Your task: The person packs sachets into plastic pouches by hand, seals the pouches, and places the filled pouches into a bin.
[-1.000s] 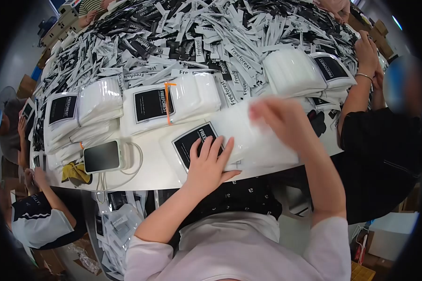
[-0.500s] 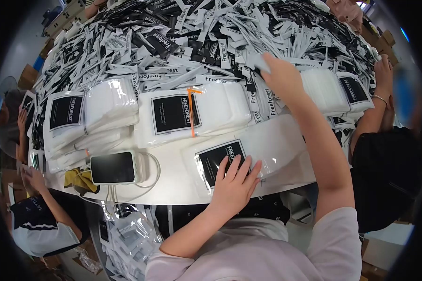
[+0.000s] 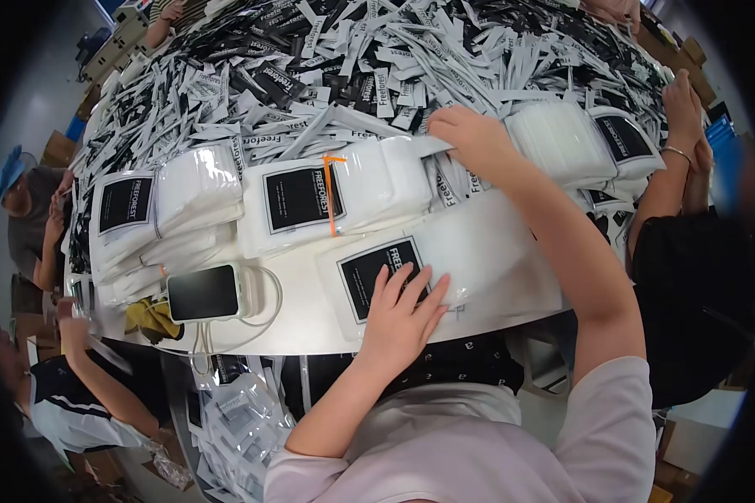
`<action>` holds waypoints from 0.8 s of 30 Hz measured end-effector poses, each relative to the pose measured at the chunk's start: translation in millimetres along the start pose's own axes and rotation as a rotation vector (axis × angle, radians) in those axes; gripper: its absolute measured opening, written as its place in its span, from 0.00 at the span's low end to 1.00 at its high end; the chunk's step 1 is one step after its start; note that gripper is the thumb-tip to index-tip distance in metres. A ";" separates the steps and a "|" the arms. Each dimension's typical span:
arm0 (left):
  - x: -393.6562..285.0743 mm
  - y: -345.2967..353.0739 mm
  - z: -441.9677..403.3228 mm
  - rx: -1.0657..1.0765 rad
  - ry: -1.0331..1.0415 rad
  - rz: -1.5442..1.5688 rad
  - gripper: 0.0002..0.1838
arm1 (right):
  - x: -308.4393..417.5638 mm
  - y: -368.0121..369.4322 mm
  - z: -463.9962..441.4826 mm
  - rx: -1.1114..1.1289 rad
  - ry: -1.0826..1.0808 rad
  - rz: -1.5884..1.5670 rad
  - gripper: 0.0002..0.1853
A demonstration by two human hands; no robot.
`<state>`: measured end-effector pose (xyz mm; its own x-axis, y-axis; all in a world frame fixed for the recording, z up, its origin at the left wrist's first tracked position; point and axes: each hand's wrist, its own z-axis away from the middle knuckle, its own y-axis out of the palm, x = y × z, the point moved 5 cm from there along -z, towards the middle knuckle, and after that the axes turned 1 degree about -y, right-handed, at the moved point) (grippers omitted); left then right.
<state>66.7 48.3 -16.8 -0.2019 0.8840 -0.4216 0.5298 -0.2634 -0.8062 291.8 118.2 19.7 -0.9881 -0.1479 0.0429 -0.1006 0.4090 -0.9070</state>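
My left hand (image 3: 401, 317) lies with fingers spread on a clear plastic bag (image 3: 478, 243) that has a black FREEFOREST label (image 3: 362, 272). The bag lies flat near the table's front edge. Beyond it, my right hand (image 3: 476, 144) pinches a slim white packet (image 3: 434, 147) whose tip sticks out to the left. Right beside that packet is a stack of labelled bags (image 3: 394, 189) with an orange band. Behind my right hand spreads a large heap of black and white Freeforest packets (image 3: 344, 75).
More bag stacks stand at the left (image 3: 197, 180) and right (image 3: 554, 142). A phone (image 3: 203, 293) with a coiled cable (image 3: 275, 314) lies by a yellow-brown cloth (image 3: 153, 320). Bagged packets (image 3: 239, 419) sit below the table edge. Co-workers' arms (image 3: 679, 159) show around the table.
My right hand has moved left and toward me from the heap, with the white packet in its fingers. My left hand stays on the bag. A co-worker's hand at left has moved.
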 end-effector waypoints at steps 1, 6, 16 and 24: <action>-0.8 0.6 0.8 -0.002 -0.008 -0.004 0.27 | 2.0 -4.2 5.5 -0.017 0.025 -0.008 0.12; -40.0 9.0 -17.8 0.085 -0.024 -0.038 0.45 | 8.3 -5.8 18.3 -0.018 0.162 -0.053 0.15; -45.3 35.7 -18.1 0.087 0.020 -0.231 0.41 | 43.8 -89.9 143.3 -1.124 1.008 -1.227 0.07; -17.6 8.7 -14.5 0.085 -0.108 -0.080 0.33 | 39.0 -68.3 268.9 -1.144 0.940 -0.608 0.12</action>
<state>86.9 36.1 -10.4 -0.3300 0.8582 -0.3933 0.4378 -0.2300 -0.8692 291.5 -157.6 -29.4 -0.4447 -0.1291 0.8863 -0.0908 0.9910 0.0987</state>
